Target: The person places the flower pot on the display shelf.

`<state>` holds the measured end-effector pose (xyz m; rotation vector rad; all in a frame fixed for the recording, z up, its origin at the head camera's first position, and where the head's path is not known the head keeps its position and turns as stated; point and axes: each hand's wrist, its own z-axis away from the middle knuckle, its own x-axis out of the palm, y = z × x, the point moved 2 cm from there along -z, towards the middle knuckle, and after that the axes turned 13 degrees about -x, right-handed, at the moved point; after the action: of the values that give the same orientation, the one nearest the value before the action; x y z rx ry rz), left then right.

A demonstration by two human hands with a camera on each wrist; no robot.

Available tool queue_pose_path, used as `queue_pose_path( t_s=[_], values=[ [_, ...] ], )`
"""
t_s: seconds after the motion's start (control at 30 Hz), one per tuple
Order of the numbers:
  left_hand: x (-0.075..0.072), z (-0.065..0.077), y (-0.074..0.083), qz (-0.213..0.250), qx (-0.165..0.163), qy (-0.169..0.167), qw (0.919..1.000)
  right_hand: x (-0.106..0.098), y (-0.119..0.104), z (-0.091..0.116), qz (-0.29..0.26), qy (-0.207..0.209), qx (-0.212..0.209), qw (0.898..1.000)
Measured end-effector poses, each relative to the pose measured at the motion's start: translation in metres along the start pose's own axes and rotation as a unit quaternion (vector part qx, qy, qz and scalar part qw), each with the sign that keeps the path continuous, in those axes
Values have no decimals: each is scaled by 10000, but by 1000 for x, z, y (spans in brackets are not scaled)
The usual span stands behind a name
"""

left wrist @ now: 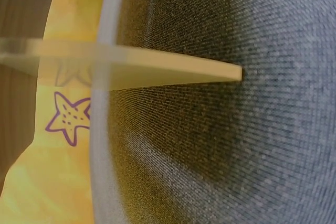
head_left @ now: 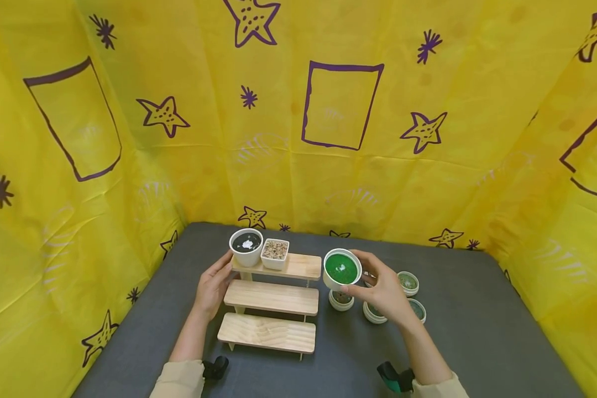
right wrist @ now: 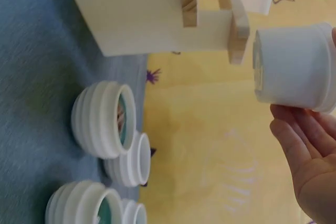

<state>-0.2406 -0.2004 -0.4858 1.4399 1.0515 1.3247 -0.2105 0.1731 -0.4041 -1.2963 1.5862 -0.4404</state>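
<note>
My right hand (head_left: pixel 384 290) grips a white round pot with a green surface inside (head_left: pixel 341 268), held up just right of the shelf's top step. Its thumb is at the front and the fingers are round the far side. In the right wrist view the pot (right wrist: pixel 291 66) shows its plain side. At the left end of the three-step wooden shelf (head_left: pixel 271 298), my left hand (head_left: pixel 214 284) rests by the top board, fingertips partly hidden. Next to it on that board stand a white pot with a dark, shiny surface (head_left: pixel 246 246) and a square white pot of beige bits (head_left: pixel 275 253).
Several small white ribbed pots, one of them with a green inside (head_left: pixel 408 282), stand on the grey tabletop (head_left: pixel 467 315) right of the shelf. Another ribbed pot (head_left: pixel 341 301) sits below the lifted one. Yellow patterned cloth (head_left: pixel 278 182) walls the back and sides.
</note>
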Motion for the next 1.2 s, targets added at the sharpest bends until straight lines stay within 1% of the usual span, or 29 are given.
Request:
queue_pose_path(
  t_s=[0.33,0.53,0.67,0.87,1.0,1.2],
  values=[
    [1,0,1,2,13,-31,10000,15,-3,-16,-194,-33,-241,9995],
    [1,0,1,61,-1,9,10000,23,-5,-23,-185,-108,-181,9996],
    [1,0,1,-22,-27,42,10000,26,-6,-29,-206,-115,-98,9997],
    [0,1,1,-91,-23,14,10000,32,-11,-37,-299,-183,-165,9992],
    [0,1,2,-136,-43,47,9999,37,-12,-41,-339,-252,-71,9991],
    [0,0,1,-160,-96,65,9998,42,-11,-45,-295,-242,10,9993]
  ],
)
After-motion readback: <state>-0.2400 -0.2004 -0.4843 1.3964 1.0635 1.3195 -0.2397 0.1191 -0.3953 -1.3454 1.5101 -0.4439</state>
